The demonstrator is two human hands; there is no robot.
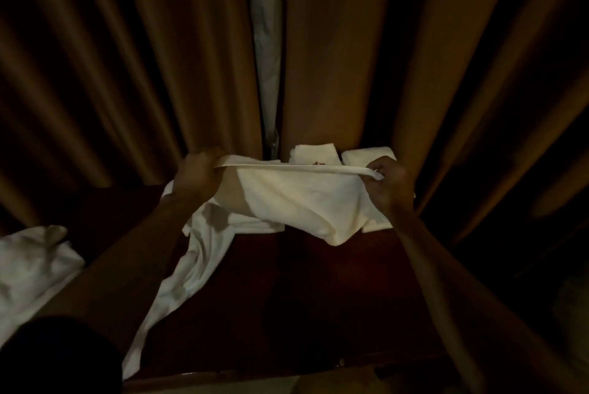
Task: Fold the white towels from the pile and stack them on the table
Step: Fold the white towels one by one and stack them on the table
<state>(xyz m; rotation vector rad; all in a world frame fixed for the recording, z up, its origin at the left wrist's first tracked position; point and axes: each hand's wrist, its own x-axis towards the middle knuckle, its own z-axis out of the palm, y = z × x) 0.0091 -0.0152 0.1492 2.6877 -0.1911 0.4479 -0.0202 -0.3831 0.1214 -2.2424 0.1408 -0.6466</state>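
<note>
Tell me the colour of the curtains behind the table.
Brown curtains, hanging in plain vertical folds; the head view shows them best.

Held towel (302, 202) seen white, creamy where lit. Folded towels (314, 153) white, small red mark noted on one. Trailing towel (191, 282) and pile (32, 266) white, greyed by shadow. Table (334, 291) dark reddish-brown. Curtains (334, 59) golden-brown, plain, banded by pleat shadows. Strip (264, 43) between them pale grey. Sleeve (63, 358) black.
</note>
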